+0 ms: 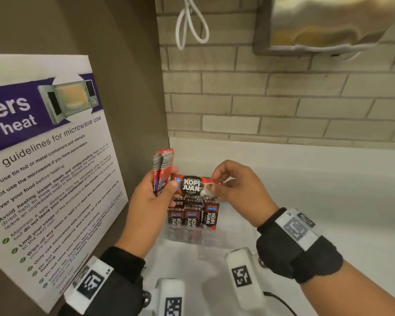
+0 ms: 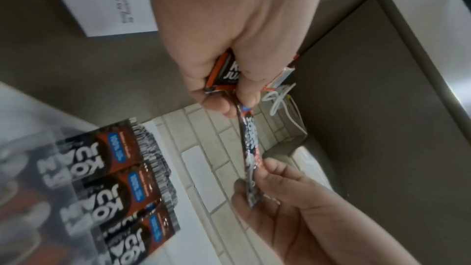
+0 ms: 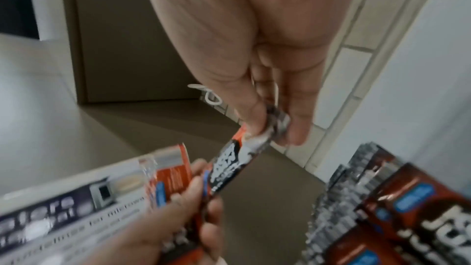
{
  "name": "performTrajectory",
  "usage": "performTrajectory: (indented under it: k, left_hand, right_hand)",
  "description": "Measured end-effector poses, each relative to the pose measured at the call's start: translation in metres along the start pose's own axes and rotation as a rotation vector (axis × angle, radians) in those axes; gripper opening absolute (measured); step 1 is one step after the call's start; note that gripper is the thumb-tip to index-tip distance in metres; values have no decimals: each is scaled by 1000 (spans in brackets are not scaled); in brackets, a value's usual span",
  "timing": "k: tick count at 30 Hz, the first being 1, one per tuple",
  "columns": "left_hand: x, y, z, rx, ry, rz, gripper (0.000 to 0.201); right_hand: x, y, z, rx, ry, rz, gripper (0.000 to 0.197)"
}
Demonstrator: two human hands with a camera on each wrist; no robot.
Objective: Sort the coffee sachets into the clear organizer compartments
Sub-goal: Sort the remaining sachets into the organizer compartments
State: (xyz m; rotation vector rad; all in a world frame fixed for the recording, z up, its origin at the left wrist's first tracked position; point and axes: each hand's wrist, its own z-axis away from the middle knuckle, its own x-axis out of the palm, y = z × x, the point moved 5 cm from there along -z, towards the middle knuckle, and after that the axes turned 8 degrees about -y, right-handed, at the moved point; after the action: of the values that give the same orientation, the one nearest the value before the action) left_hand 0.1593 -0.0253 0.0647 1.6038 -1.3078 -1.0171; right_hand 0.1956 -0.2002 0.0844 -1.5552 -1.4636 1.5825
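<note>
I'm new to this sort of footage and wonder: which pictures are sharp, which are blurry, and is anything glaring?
Head view: sharp, the sachet lettering readable, a soft sheen on the metal dispenser. Left wrist view: the organizer's sachets smeared. Right wrist view: blurred throughout, the poster text unreadable.

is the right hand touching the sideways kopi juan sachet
Touching. The head view shows the right hand pinching the end of the sideways sachet; the right wrist view shows its fingertips closed on that end.
</note>
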Motion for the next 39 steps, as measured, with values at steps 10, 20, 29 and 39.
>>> performTrajectory:
  k: [10, 20, 29, 39]
  left_hand:
    - [33, 11, -1, 56, -183, -159, 28]
    - [-4, -16, 9, -56, 31, 186, 16]
    - [-11, -25, 18, -69, 37, 215, 18]
    - [-10, -37, 23, -129, 51, 243, 23]
  right_hand:
    - [-5, 7, 0, 9, -158, 345, 19]
    - [-8, 89, 3, 422, -114, 122, 20]
    - [22, 97, -9, 486, -123, 222, 25]
    - [25, 99, -12, 474, -193, 310, 29]
